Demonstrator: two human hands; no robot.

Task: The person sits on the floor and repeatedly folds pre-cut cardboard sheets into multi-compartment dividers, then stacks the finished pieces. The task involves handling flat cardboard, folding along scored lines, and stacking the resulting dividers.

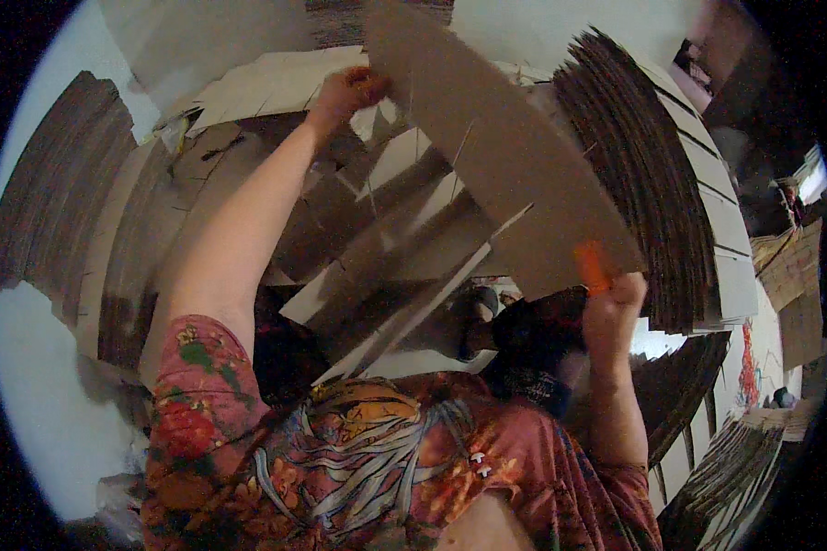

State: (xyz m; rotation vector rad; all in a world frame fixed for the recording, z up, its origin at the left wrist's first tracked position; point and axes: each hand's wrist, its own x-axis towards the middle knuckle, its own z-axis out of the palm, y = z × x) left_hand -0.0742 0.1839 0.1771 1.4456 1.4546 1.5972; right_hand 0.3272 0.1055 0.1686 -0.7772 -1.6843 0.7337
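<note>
A long brown cardboard sheet [515, 151] hangs tilted in front of me, from the top middle down to the right. Its upper left edge is pinched by my left hand [349, 95], the arm stretched far forward. At the sheet's lower right corner, my right hand [614, 296] is closed on it. A bright orange piece [593, 265] shows at the right hand's fingers against the cardboard; blur hides what it is. Beneath the sheet lie slotted cardboard strips [377, 211], crossing one another at angles. A narrow strip [432, 298] slants up from near my lap.
A tall stack of cardboard sheets [639, 174] stands close on the right, beside my right hand. More stacked cardboard [60, 193] rises on the left. Pale cardboard [266, 87] lies at the far side. Another stack [730, 477] sits at the lower right.
</note>
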